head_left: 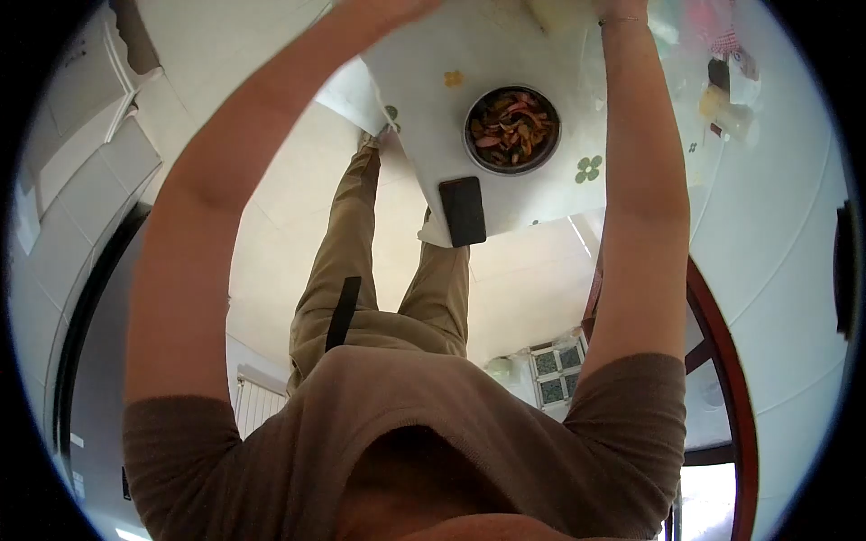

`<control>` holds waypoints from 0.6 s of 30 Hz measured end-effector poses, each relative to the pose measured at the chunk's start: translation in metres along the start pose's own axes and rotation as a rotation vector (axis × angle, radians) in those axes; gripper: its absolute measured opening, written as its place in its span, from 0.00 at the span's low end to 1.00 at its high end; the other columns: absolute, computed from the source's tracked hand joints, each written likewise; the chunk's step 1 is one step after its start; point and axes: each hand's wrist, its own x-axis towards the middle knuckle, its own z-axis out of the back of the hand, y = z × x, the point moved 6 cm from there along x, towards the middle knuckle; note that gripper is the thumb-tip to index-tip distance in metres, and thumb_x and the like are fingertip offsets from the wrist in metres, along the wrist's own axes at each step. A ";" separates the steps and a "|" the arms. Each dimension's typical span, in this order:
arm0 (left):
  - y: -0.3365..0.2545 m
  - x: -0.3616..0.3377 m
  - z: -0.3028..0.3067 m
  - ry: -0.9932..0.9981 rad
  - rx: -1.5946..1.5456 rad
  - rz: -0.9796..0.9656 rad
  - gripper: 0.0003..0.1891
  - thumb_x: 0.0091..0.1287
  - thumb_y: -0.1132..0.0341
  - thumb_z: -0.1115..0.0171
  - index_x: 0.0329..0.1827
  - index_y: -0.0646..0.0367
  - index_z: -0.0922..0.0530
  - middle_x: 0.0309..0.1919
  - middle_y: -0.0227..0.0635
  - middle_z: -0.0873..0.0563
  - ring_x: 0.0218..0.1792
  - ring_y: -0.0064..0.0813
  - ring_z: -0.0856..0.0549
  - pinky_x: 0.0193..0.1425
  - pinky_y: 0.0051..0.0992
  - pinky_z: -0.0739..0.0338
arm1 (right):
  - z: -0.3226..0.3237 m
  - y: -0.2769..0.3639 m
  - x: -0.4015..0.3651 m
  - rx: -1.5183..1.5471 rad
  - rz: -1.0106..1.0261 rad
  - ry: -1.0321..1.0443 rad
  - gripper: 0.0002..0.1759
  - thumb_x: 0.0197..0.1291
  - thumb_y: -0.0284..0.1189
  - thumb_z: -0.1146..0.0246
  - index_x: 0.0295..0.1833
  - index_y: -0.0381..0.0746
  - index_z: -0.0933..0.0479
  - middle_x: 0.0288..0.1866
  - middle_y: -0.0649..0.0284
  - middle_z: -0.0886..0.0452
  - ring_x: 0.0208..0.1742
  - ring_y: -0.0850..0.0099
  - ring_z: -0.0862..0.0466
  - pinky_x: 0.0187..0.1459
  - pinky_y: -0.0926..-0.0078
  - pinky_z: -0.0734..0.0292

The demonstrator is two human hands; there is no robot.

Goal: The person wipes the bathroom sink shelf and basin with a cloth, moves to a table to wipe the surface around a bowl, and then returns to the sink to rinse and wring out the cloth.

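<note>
Both of my arms reach up past the top of the view. Only the edge of my left hand (401, 7) shows, above the tablecloth's left side, and its fingers are out of sight. A thin bracelet (618, 20) circles my right wrist, with a sliver of my right hand (624, 7) beyond it and its fingers cut off. Between the hands lies a blurred pale yellowish thing (552, 13), too cropped to name. Nearer to me stands a round metal bowl (470, 149) of sliced, cooked-looking food (514, 128) in reddish and green pieces.
A white tablecloth (541, 200) with flower prints covers the table. A black phone (463, 211) lies at its near edge. Plastic bags and small items (722, 99) sit at the right. A dark red curved chair frame (735, 388) stands close by my right arm.
</note>
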 end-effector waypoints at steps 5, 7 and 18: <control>-0.075 -0.026 -0.072 0.556 0.082 0.111 0.19 0.52 0.77 0.42 0.49 0.55 0.21 0.45 0.49 0.19 0.47 0.40 0.19 0.45 0.38 0.22 | -0.018 0.074 -0.032 -0.934 0.786 0.156 0.11 0.56 0.24 0.44 0.45 0.34 0.25 0.41 0.49 0.21 0.42 0.57 0.20 0.43 0.69 0.25; -0.066 -0.031 -0.092 0.654 -0.007 0.169 0.18 0.52 0.76 0.41 0.48 0.56 0.21 0.48 0.48 0.20 0.47 0.40 0.19 0.44 0.37 0.22 | -0.013 0.091 -0.043 -1.050 0.872 0.189 0.11 0.56 0.23 0.44 0.45 0.34 0.25 0.41 0.49 0.21 0.42 0.56 0.20 0.43 0.68 0.25; -0.074 -0.029 -0.081 0.782 0.191 0.450 0.10 0.56 0.73 0.39 0.41 0.61 0.17 0.55 0.52 0.25 0.47 0.42 0.19 0.43 0.33 0.20 | 0.066 0.019 -0.225 -1.266 0.084 0.050 0.17 0.60 0.36 0.45 0.52 0.38 0.29 0.49 0.52 0.22 0.48 0.49 0.23 0.49 0.55 0.27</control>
